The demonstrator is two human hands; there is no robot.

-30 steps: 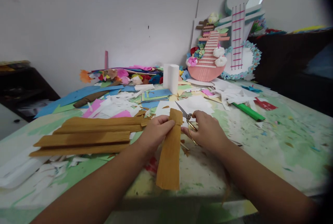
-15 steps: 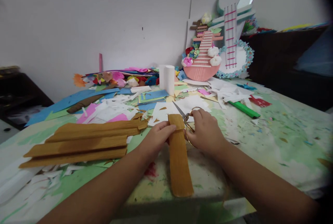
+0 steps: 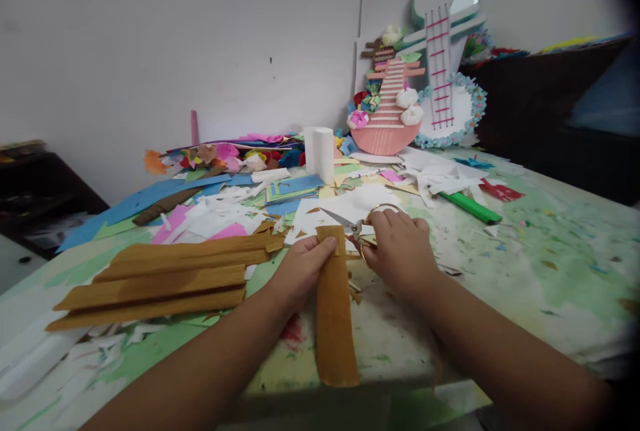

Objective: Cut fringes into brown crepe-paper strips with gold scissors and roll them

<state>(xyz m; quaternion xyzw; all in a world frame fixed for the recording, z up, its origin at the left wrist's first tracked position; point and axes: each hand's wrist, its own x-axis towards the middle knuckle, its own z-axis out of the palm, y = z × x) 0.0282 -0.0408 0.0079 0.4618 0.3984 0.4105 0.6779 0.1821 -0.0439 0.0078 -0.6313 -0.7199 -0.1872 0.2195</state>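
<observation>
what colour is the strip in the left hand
Golden brown; the strip shows clearly in the head view.

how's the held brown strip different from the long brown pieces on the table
The brown strip is held in the left hand; the brown pieces lie on the cluttered table. The strip looks fairly flat, the pieces ridged. The strip runs toward the person, the pieces sideways. Both share a similar brown.

Left hand (image 3: 301, 269) pinching brown strip (image 3: 337, 317), right hand (image 3: 404, 247) holding scissors (image 3: 355, 226), littered table (image 3: 520, 297)
</observation>
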